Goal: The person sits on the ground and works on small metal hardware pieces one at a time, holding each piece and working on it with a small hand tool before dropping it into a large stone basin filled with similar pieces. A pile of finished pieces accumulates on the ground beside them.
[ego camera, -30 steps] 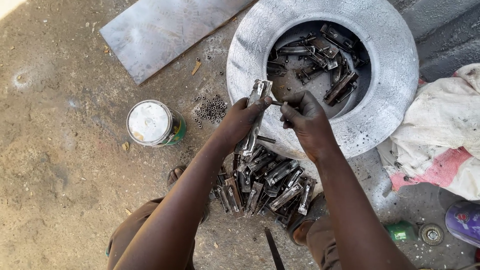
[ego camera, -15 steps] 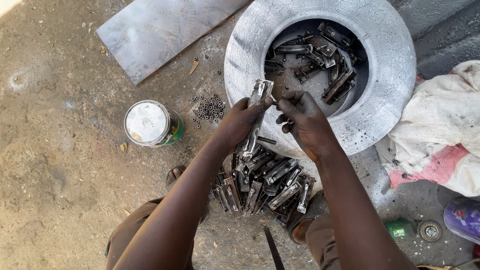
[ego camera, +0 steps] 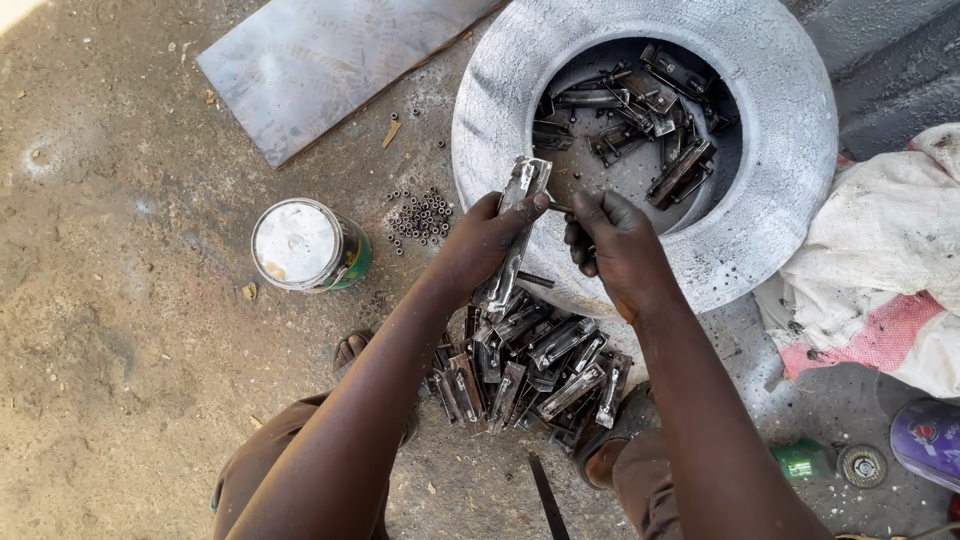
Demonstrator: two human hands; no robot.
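2 hands (ego camera: 555, 240) on 1 metal bracket (ego camera: 518, 225); 1 tin can (ego camera: 305, 245) nearby.

Small pin (ego camera: 560, 208) mostly hidden in right hand (ego camera: 615, 245); purple object (ego camera: 925, 440) cut off at right edge.

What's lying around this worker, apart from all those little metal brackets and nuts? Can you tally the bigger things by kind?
Large whitish painted tyre: 1
Flat grey metal sheet: 1
White-lidded green tin can: 1
Small green box: 1
Round metal disc: 1
Purple round object at the frame edge: 1
White and pink cloth bundle: 1
Total: 7
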